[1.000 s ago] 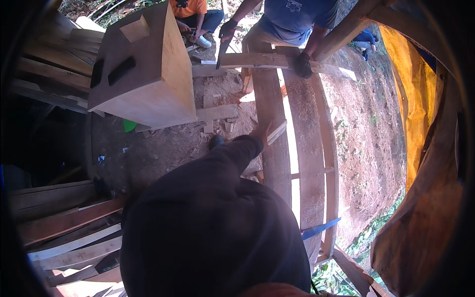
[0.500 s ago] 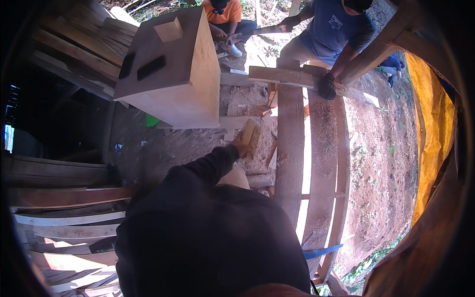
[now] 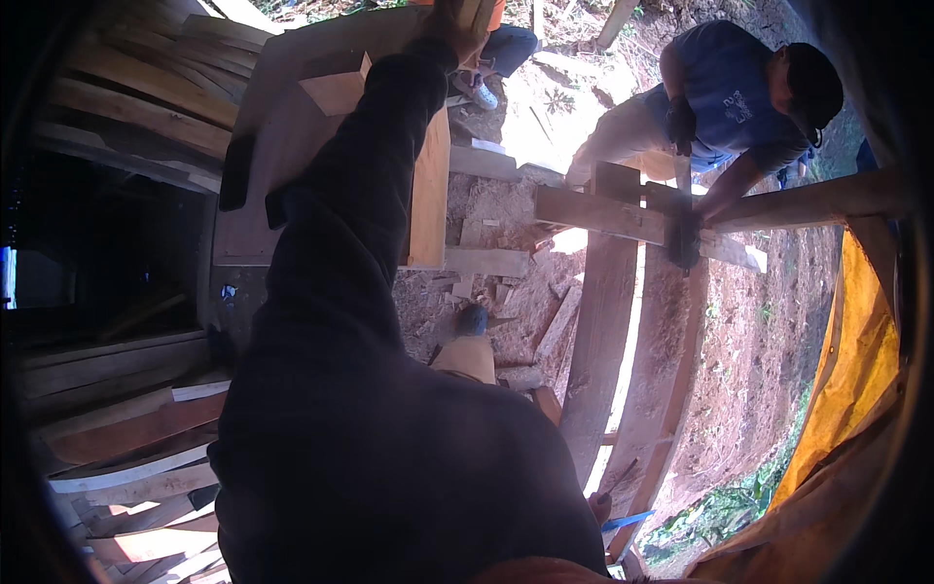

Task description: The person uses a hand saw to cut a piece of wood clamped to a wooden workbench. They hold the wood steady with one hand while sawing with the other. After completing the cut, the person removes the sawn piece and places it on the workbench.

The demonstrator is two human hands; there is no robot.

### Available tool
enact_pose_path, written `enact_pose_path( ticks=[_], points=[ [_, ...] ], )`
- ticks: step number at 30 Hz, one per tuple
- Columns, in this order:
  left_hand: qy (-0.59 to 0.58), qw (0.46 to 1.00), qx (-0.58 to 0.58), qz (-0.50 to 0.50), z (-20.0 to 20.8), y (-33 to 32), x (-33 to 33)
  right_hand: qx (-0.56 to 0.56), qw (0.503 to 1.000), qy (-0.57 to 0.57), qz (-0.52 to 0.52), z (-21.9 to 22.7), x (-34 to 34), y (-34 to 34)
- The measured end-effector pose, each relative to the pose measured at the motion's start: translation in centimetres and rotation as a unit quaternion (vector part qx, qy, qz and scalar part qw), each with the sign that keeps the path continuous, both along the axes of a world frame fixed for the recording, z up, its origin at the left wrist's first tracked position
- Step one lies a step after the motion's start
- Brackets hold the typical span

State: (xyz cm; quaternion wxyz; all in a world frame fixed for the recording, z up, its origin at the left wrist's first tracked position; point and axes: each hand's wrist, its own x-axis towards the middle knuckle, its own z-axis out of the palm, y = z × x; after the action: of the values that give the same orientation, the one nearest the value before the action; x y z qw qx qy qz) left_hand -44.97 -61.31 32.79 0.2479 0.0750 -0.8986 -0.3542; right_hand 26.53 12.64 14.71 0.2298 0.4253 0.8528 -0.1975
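My left arm, in a dark sleeve, reaches forward over a wooden box (image 3: 428, 209). At its end my left hand (image 3: 455, 37) is closed around a wood block (image 3: 477, 15), cut off by the top of the picture. Another wood block (image 3: 341, 90) rests on top of the box, close to my forearm. Beside my sleeve lie two dark flat objects, one a black rectangle (image 3: 236, 173). Low on the right, only a bit of my right hand (image 3: 600, 504) shows at the plank bench, near a blue strip (image 3: 628, 521); its fingers are mostly hidden.
A person in a blue shirt (image 3: 725, 88) works with a handsaw (image 3: 683, 170) at a board (image 3: 603, 214) across the bench planks (image 3: 598, 331). Someone in orange sits behind the box. Stacked boards (image 3: 146, 457) lie left; a yellow tarp (image 3: 837, 360) hangs right. Offcuts litter the ground.
My left hand has carried the wood block from low beside the box up and forward past its top. A bit of my right hand has come into view. The blue-shirted person has leaned over the board.
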Motion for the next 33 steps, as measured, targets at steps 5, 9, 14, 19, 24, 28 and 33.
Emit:
enact_pose_path(
  ticks=[5, 9, 14, 19, 24, 28, 33],
  points=[
    [-0.153, 0.972, -0.137, 0.112, 3.1, -8.0, -5.6, 0.003, 0.999, -0.001, -0.036, 2.6, -1.5, -5.9],
    [-0.210, 0.950, -0.196, 0.124, 2.2, -10.4, -7.6, 0.011, 0.998, -0.015, -0.055, 3.6, -0.8, -9.7],
    [-0.222, 0.940, -0.233, 0.110, 2.7, -11.1, -9.3, 0.023, 0.996, -0.022, -0.081, 3.8, 1.9, -13.4],
    [-0.238, 0.921, -0.292, 0.098, 1.8, -11.3, -9.7, 0.033, 0.994, -0.012, -0.106, 2.8, 6.7, -15.5],
    [-0.256, 0.897, -0.344, 0.105, 1.9, -10.7, -10.2, 0.093, 0.982, 0.125, -0.102, -1.7, 7.1, -14.1],
    [-0.256, 0.881, -0.384, 0.101, 1.9, -8.5, -10.9, 0.086, 0.981, 0.121, -0.122, -2.4, 7.3, -15.0],
    [-0.259, 0.847, -0.441, 0.147, 2.9, -11.0, -10.5, 0.042, 0.984, 0.059, -0.161, 1.1, 2.8, -19.1]
  ],
)
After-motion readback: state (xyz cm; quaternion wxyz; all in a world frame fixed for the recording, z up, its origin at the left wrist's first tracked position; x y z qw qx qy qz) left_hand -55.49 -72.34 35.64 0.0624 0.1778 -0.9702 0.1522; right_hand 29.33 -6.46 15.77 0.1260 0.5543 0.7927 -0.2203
